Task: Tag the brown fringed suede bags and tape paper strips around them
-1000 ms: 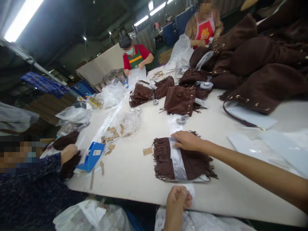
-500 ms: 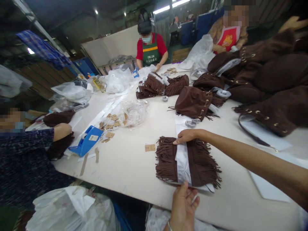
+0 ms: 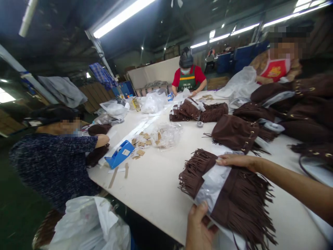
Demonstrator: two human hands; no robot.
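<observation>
Between my two hands is a dark brown fringed bag point(image 3: 235, 194) with a band of thin white wrapping point(image 3: 213, 182) across its middle. The bag is tilted, its near side raised toward me. My left hand point(image 3: 199, 225) grips the near edge, thumb on top by the wrapping and fingers underneath. At the far edge my right hand point(image 3: 235, 161) is closed with its thumb on top; its other fingers are partly hidden. Just beyond it lies another brown bag point(image 3: 231, 133) with metal eyelets and fringe.
A blue tape dispenser point(image 3: 120, 154), several tan tags point(image 3: 141, 142) and a heap of clear plastic point(image 3: 168, 135) lie on the white table point(image 3: 153, 187). Brown bags point(image 3: 307, 104) are piled right. Co-workers stand left point(image 3: 54, 163), across point(image 3: 188, 78) and at far right.
The bag has come up off the table toward me and turned, its near side lifted. My left hand has closed on its near edge. The head view has swung left and up.
</observation>
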